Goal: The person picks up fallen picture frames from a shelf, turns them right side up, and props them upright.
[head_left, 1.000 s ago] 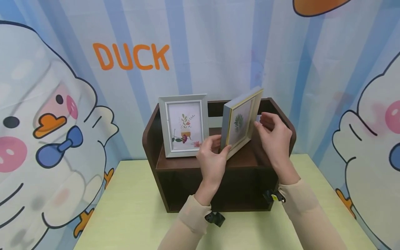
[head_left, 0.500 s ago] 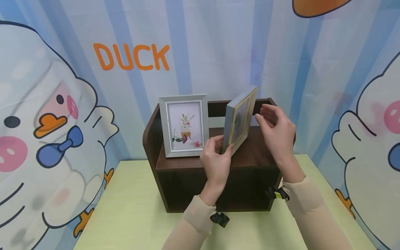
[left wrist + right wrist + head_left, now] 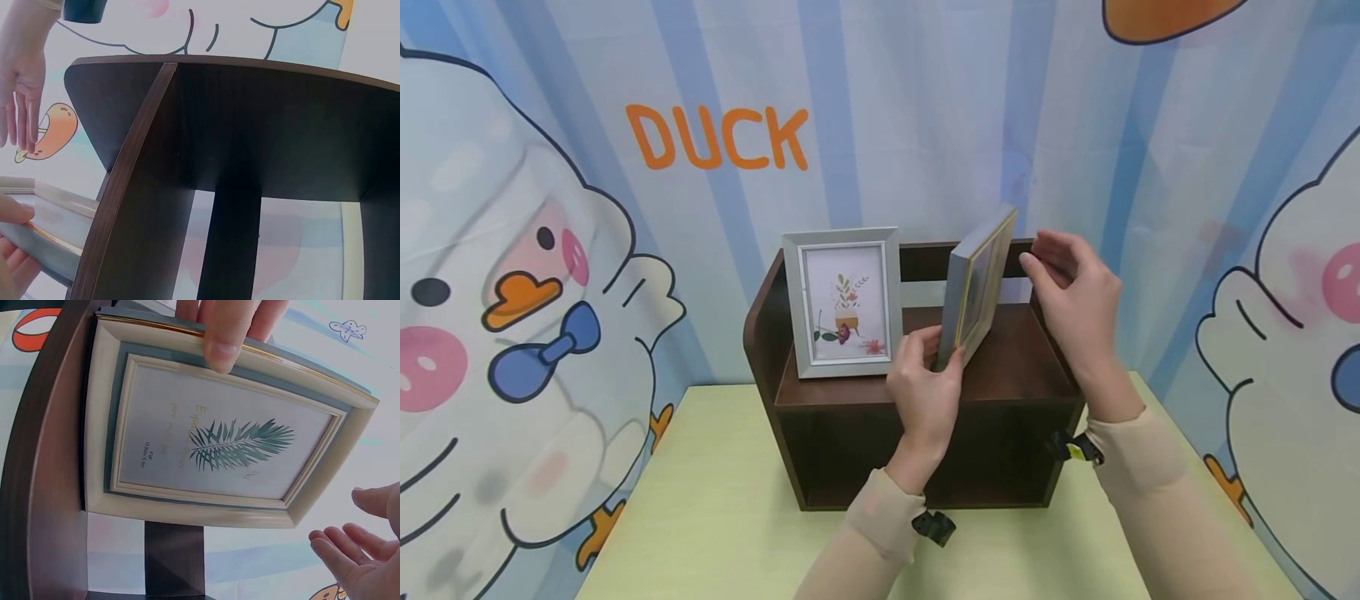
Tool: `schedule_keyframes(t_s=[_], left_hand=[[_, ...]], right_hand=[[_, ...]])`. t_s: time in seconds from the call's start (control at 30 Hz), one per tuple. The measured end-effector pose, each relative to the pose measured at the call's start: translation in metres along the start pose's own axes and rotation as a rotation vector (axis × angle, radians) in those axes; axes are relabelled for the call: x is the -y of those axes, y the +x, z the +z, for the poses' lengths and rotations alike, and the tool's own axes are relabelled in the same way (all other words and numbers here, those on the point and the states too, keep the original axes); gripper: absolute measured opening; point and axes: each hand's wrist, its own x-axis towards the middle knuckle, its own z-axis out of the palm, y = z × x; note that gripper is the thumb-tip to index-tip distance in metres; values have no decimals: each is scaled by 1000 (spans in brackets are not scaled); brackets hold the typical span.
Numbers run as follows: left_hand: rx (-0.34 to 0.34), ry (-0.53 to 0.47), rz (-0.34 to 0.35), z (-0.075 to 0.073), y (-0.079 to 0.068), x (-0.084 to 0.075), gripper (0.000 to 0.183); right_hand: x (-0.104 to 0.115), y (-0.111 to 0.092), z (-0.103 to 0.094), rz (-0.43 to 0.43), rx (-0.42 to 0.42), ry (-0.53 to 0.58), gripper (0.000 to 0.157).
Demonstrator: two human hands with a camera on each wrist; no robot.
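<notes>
My left hand [image 3: 925, 383] pinches the near edge of a cream and blue-grey picture frame [image 3: 981, 287], thumb on its front and fingers behind. The frame stands upright on the upper board of a dark brown shelf unit [image 3: 1018, 358], turned nearly edge-on to the head view. Seen from the right wrist, a green leaf print [image 3: 244, 444] fills its middle. To the right of the frame, my right hand [image 3: 1078, 308] hovers apart from it, fingers loosely bent around nothing. Left of my left hand, a silver-grey picture frame [image 3: 802, 304] with a potted-plant print stands on the same board.
The shelf unit has raised side panels and a lower compartment [image 3: 880, 450] open toward me. It stands on a pale yellow-green table [image 3: 715, 475]. Behind hangs a blue-striped curtain [image 3: 925, 125] with duck pictures.
My left hand has shifted right and turned the leaf-print picture frame more edge-on. My right hand has moved up and right, away from the frame. The silver-grey frame stays put.
</notes>
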Motion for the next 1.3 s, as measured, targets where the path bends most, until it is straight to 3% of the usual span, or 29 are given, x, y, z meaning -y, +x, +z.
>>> schedule_keyframes(t_s=[0.23, 0.5, 0.77, 0.93, 1.3], left_hand=[[-30, 29, 8, 4, -2, -3, 28], [-34, 50, 30, 6, -3, -4, 24], [-32, 73, 51, 8, -5, -4, 28], [-20, 85, 57, 8, -5, -4, 26], [26, 118, 102, 9, -6, -5, 27]], right_hand=[[27, -2, -5, -63, 31, 41, 33], [29, 5, -7, -96, 122, 121, 35], [36, 9, -8, -188, 220, 50, 40], [39, 11, -7, -235, 290, 61, 44], [37, 11, -2, -322, 361, 26, 53]])
